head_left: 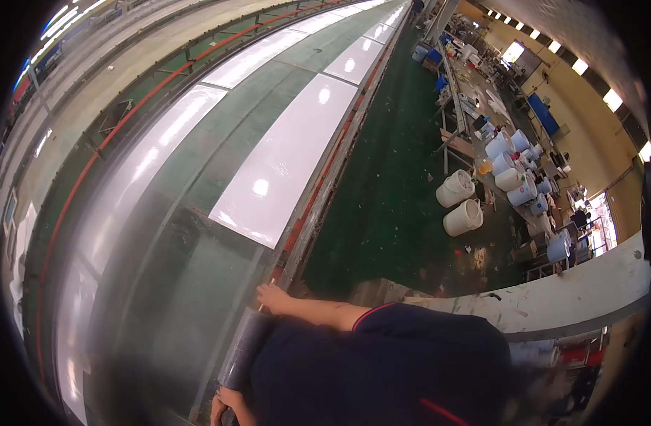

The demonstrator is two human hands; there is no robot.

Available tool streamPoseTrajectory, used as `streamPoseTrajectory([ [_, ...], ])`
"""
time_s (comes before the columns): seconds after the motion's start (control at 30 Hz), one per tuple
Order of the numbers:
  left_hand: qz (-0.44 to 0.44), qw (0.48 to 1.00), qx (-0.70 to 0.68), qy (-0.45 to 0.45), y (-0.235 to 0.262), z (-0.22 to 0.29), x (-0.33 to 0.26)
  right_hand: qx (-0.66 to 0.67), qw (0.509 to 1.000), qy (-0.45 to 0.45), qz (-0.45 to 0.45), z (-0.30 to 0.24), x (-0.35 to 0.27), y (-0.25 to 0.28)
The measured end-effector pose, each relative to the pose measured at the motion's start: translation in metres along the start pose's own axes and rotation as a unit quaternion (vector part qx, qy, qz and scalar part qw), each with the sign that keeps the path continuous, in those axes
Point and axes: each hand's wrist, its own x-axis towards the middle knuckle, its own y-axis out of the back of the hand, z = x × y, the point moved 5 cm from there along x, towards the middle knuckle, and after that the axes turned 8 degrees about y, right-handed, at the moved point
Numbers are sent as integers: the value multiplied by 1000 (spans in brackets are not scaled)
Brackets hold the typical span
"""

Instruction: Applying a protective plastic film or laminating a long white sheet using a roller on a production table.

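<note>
A dark cylindrical roll with a shiny surface (242,348) lies at the near edge of a long table, against my dark shirt. My right hand (272,299) is closed round the thin pale rod at its far end, with my bare forearm stretching to a red-trimmed sleeve. At the near end, my left hand (230,402) is closed on the roll; some of its fingers are hidden. Beyond the roll, a glossy white sheet (286,163) lies flat on the greenish table surface (176,291). A second row of glossy white sheets (144,153) runs along the far side.
A red rail (318,192) follows the table's right edge. Two white buckets (462,216) stand on the green floor (372,206). Further right, a cluttered bench carries several pale blue tubs (522,190). A pale curved beam (553,287) crosses the right side behind me.
</note>
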Motion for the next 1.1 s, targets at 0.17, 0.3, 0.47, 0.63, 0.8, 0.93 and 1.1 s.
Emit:
streamPoseTrajectory([
  [0.17, -47, 998, 16, 40, -12, -3, 2, 20, 1000, 18, -12, -9, 1, 5],
  [0.3, -48, 999, 25, 3, 2, 9, -6, 26, 999, 0, -41, 1, 4, -5],
  [0.47, -57, 998, 21, 16, 0, 5, -2, 6, 999, 8, -49, -4, 9, -2],
  [0.63, -70, 997, 15, 30, -3, 1, 3, 14, 999, 8, -45, 0, 11, -6],
  [0.8, -86, 995, 7, 56, -8, 0, 5, 15, 998, 16, -57, 0, 12, -6],
  [0.93, -101, 992, -3, 73, -11, 5, 6, 14, 999, 22, -48, 2, 12, -8],
  [1.1, -100, 991, -5, 84, -9, 3, 2, -5, 997, 25, -72, 5, 13, -12],
])
